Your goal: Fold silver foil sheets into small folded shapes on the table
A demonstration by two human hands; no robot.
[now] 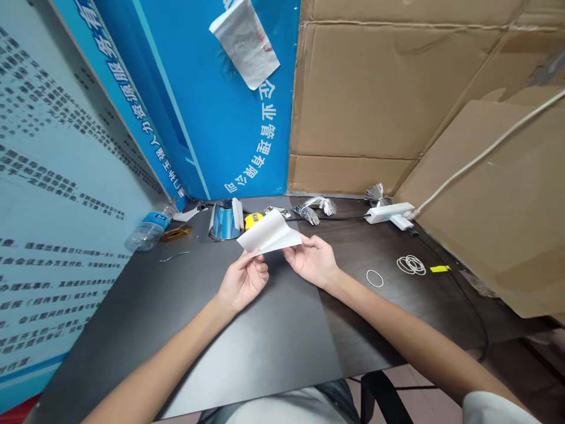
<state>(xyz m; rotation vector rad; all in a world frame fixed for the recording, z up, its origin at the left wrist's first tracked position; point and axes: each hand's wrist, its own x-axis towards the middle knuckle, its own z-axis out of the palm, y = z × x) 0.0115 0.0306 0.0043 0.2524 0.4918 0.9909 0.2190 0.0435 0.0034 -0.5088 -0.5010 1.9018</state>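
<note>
A white sheet of paper [270, 231] with a crease across it is held up above the dark desk. My left hand [244, 281] pinches its lower left corner between thumb and curled fingers. At the sheet's right corner, my right hand [312, 259] grips the edge, with some fingers hidden behind the paper. Just beyond the sheet sits a yellow tape measure [253, 221], partly covered by the paper. Left of that stands a shiny blue-silver roll [226, 221].
A plastic bottle [150, 228] lies at the left by the printed panel. Bundled silvery strips [315, 208] and a white power strip [389, 212] line the back. White rings [411, 265], a single ring [375, 278] and a yellow tag [440, 268] are on the right.
</note>
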